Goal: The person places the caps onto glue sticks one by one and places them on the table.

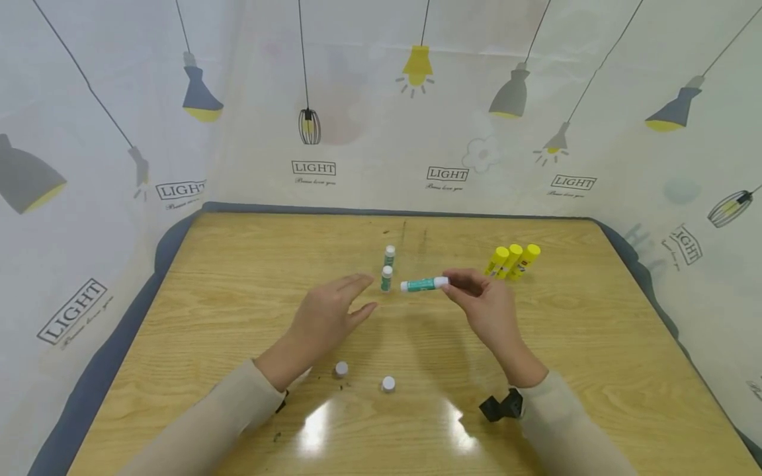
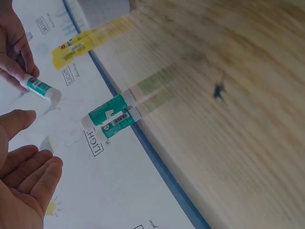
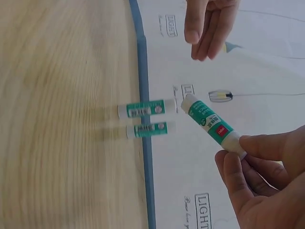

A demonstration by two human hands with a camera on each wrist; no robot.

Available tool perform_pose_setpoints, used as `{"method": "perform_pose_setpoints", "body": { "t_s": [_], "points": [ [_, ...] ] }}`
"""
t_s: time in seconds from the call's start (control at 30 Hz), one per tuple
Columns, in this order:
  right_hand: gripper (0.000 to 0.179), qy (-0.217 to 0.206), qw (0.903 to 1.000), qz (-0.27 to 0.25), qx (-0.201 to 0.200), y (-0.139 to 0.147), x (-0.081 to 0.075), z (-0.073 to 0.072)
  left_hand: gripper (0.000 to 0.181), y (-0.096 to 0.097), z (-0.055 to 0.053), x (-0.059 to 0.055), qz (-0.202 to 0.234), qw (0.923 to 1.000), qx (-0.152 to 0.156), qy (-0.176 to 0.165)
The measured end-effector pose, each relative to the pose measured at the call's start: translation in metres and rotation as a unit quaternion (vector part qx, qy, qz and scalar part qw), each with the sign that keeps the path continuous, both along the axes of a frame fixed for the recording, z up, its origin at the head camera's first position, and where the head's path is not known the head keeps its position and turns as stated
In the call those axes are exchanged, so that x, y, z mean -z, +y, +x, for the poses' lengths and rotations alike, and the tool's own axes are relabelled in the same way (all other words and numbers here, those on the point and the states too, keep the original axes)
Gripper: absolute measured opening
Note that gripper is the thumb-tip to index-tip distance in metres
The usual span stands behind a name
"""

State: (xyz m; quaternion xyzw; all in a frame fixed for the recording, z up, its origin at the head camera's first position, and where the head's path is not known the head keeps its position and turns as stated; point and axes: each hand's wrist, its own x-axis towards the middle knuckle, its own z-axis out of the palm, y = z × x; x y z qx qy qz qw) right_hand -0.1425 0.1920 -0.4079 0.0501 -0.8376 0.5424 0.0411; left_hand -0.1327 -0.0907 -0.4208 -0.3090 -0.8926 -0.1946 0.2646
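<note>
My right hand [image 1: 491, 311] pinches one end of a green and white glue stick [image 1: 421, 285], which lies roughly level above the table. In the right wrist view that glue stick [image 3: 209, 121] is tilted, with thumb and fingers at its lower end. Two similar glue sticks, a nearer one [image 1: 386, 280] and a farther one [image 1: 389, 255], stand upright on the table. Just left of them my left hand [image 1: 327, 314] is held with fingers extended and thumb apart, holding nothing. Two small white caps [image 1: 341, 369] [image 1: 388, 384] lie near the front.
Three yellow glue sticks [image 1: 513, 261] stand together at the right, beyond my right hand. The wooden table [image 1: 268, 251] ends at the back against a cloth [image 1: 369, 172] printed with lamps, which also rises along both sides.
</note>
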Motion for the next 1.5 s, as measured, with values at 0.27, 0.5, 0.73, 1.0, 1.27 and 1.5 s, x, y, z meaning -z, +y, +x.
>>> {"method": "perform_pose_setpoints", "body": {
  "t_s": [0.27, 0.5, 0.73, 1.0, 1.27, 1.5],
  "points": [
    [0.027, 0.046, 0.9952, 0.082, 0.025, 0.013, -0.001, -0.011, 0.046, -0.001, -0.004, 0.003, 0.016, 0.9986, -0.02, -0.047],
    [0.024, 0.118, 0.9751, 0.185, 0.033, 0.021, -0.001, -0.019, 0.047, -0.001, -0.009, 0.005, 0.044, 0.9875, -0.059, -0.14],
    [0.023, 0.138, 0.9498, 0.28, 0.018, 0.029, -0.001, -0.028, 0.046, -0.001, -0.012, 0.007, 0.088, 0.9734, -0.071, -0.2],
    [0.021, 0.143, 0.9265, 0.348, 0.005, 0.036, -0.002, -0.04, 0.046, -0.001, -0.017, 0.013, 0.115, 0.9526, -0.083, -0.269],
    [0.019, 0.148, 0.9119, 0.383, -0.004, 0.041, -0.002, -0.044, 0.049, -0.003, -0.023, 0.018, 0.119, 0.9344, -0.084, -0.325],
    [0.02, 0.128, 0.9009, 0.415, -0.01, 0.042, -0.003, -0.049, 0.05, -0.001, -0.026, 0.018, 0.117, 0.9277, -0.076, -0.346]
  ]
}}
